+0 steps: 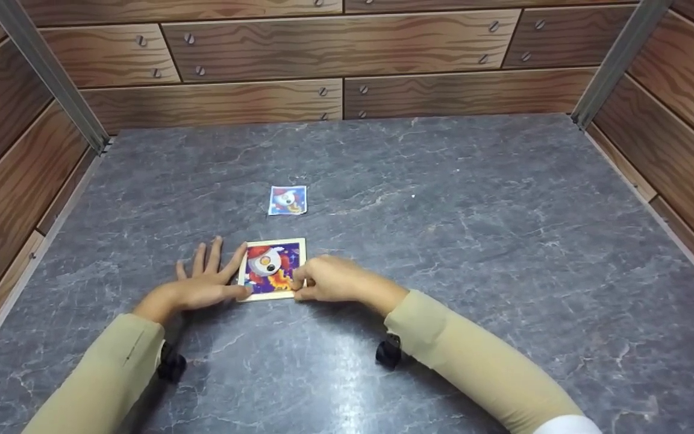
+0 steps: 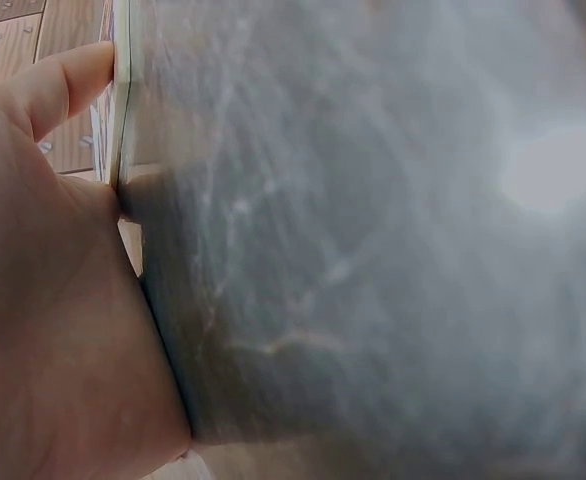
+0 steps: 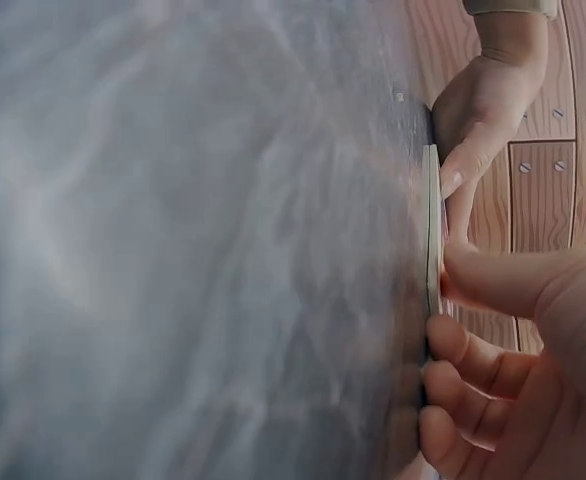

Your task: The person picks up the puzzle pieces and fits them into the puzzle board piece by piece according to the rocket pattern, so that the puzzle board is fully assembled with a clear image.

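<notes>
A square picture board [image 1: 275, 252] with a pale border and a cartoon on a purple ground lies flat on the table. My left hand [image 1: 205, 288] is at its left side, fingers spread straight; the thumb rests on the lower left corner and the index fingertip touches the upper left. At the lower right edge, my right hand [image 1: 335, 280] has its fingers curled, thumb and index finger pinching there. In the right wrist view the board's thin edge [image 3: 432, 230] shows beside the right thumb. What lies under those fingertips is hidden.
Beyond the board lies a small card [image 1: 288, 200] with a similar cartoon in paler blue. The grey marbled table [image 1: 473, 241] is enclosed by wood-patterned walls [image 1: 347, 48] with metal corner posts [image 1: 52, 72]. A tiny white speck [image 1: 413, 196] is on the tabletop.
</notes>
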A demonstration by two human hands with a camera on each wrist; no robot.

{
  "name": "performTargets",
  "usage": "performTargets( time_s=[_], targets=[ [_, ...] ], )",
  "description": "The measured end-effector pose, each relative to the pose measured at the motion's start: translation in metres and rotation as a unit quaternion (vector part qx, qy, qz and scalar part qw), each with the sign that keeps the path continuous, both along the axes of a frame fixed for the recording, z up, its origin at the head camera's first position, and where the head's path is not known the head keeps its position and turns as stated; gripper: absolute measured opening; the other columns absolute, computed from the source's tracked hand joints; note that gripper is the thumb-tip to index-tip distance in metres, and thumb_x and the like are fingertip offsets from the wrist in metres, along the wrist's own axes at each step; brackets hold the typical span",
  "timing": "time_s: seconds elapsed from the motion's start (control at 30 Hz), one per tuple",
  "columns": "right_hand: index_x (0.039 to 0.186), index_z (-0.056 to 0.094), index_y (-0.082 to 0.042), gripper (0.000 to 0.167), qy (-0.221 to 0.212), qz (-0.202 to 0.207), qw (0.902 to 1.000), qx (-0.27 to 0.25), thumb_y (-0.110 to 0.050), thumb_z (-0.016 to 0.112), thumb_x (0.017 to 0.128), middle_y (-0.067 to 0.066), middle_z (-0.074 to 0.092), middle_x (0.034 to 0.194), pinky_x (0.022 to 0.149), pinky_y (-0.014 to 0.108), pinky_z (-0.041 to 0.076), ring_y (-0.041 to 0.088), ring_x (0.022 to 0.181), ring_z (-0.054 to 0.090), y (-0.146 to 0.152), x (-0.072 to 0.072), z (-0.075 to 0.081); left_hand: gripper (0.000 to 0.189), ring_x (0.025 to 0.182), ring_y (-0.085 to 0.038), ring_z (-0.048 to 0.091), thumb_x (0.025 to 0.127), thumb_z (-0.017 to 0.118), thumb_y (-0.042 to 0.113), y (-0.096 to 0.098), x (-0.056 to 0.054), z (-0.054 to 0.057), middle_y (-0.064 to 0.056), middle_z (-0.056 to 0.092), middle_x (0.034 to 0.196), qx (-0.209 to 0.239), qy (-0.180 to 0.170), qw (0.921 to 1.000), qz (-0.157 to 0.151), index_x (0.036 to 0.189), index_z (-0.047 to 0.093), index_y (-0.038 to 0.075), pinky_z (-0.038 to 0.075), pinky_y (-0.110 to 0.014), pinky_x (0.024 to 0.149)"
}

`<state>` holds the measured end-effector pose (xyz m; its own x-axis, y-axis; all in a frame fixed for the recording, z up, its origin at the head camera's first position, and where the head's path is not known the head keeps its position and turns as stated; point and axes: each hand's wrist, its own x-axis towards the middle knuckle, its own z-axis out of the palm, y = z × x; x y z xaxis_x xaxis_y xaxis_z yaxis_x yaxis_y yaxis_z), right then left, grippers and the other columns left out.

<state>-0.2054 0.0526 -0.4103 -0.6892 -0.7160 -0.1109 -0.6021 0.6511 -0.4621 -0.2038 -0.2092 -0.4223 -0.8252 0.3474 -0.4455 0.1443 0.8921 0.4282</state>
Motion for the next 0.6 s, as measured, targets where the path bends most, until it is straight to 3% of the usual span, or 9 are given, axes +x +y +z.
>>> performTargets(
  time_s=[0.37,0.6],
  targets=[
    [0.106,0.071,-0.009,0.023,-0.061,0.038,0.9959,-0.055,-0.020,0.068,0.085,-0.003,0.063,0.071,0.062,0.022,0.044,0.004,0.060,0.049,0.030,0.002,0.008,0.092,0.128,-0.042,-0.033,0.086,0.045,0.062,0.000,-0.002,0.004,-0.021,-0.032,0.145,0.008,0.000,1.0000,-0.002,0.150,-0.008,0.024,-0.024,-0.068,0.088],
    [0.115,0.066,-0.008,0.030,-0.080,0.016,0.9931,-0.084,-0.021,0.064,0.088,0.002,0.068,0.090,0.077,0.025,0.049,0.009,0.078,0.061,0.065,0.004,0.007,0.093,0.128,-0.042,-0.033,0.086,0.046,0.062,-0.005,-0.003,0.006,-0.021,-0.032,0.145,0.023,-0.010,0.9997,-0.003,0.150,-0.009,0.023,-0.025,-0.068,0.087]
  ],
)
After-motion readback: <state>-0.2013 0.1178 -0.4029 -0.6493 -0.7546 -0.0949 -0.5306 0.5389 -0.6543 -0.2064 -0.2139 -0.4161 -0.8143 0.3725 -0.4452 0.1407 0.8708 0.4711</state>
